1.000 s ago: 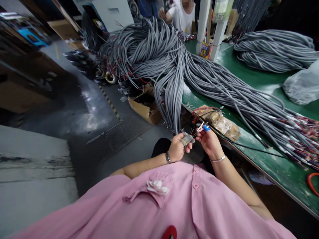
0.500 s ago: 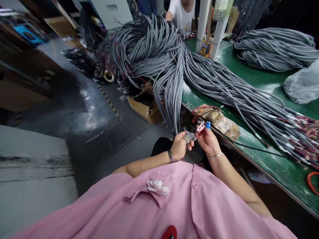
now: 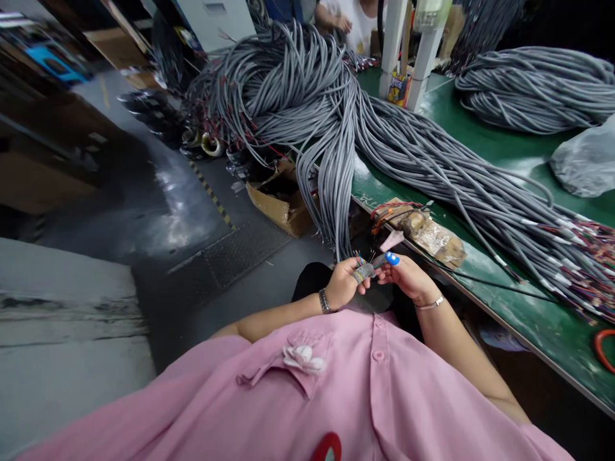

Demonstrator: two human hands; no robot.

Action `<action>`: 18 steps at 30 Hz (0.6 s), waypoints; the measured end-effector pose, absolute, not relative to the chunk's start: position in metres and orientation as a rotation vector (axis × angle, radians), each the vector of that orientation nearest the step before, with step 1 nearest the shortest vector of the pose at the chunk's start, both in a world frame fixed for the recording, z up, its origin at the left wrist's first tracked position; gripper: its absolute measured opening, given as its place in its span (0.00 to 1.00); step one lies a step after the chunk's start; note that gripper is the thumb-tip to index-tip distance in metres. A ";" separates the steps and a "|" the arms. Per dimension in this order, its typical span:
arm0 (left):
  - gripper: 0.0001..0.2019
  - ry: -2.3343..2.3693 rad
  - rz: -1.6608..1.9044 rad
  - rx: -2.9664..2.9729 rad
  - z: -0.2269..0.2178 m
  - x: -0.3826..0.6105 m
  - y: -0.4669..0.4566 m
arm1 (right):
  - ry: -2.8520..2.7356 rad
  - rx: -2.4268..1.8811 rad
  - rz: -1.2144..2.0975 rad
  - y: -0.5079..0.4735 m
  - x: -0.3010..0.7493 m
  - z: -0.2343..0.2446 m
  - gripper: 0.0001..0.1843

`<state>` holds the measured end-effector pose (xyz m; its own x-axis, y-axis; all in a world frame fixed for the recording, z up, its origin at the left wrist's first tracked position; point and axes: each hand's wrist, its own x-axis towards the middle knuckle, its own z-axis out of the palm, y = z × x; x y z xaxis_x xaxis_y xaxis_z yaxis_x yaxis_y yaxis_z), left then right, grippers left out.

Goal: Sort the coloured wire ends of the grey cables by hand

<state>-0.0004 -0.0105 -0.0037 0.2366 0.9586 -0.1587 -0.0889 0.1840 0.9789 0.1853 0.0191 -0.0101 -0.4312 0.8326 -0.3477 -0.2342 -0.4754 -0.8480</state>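
My left hand [image 3: 342,283] is closed round the end of a grey cable [image 3: 361,272], whose thin coloured wires fan out above my fingers. My right hand [image 3: 407,276] is closed on a small pink-handled tool [image 3: 390,242] held against those wire ends; a blue cap covers one fingertip [image 3: 393,258]. Both hands are over my lap, just off the edge of the green table [image 3: 523,314]. The cable hangs down from a thick bundle of grey cables [image 3: 331,186] that spills over the table edge.
Grey cable bundles [image 3: 432,166] run across the table, with another coil [image 3: 533,89] at the far right. A taped brown block [image 3: 423,232] lies near the edge. A cardboard box [image 3: 281,205] sits on the floor. Another person [image 3: 353,22] works at the far end. A plastic bag [image 3: 583,160] lies at right.
My right hand has dropped and turned slightly, so the pink tool now points up and right. The view has shifted a little. The far person's hand has moved.
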 end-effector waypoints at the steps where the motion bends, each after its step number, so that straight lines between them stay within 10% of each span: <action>1: 0.16 1.040 0.943 1.135 -0.004 -0.001 -0.011 | -1.012 -1.056 1.954 0.018 0.187 -0.008 0.22; 18: 0.17 0.969 0.631 1.067 -0.007 0.003 -0.005 | -1.487 -1.057 1.502 0.008 0.175 0.001 0.15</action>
<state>0.0029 -0.0052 -0.0067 0.4580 0.8200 -0.3433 0.0175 0.3778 0.9257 0.1751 0.0080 0.0007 -0.3692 0.9283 -0.0450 0.0357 -0.0342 -0.9988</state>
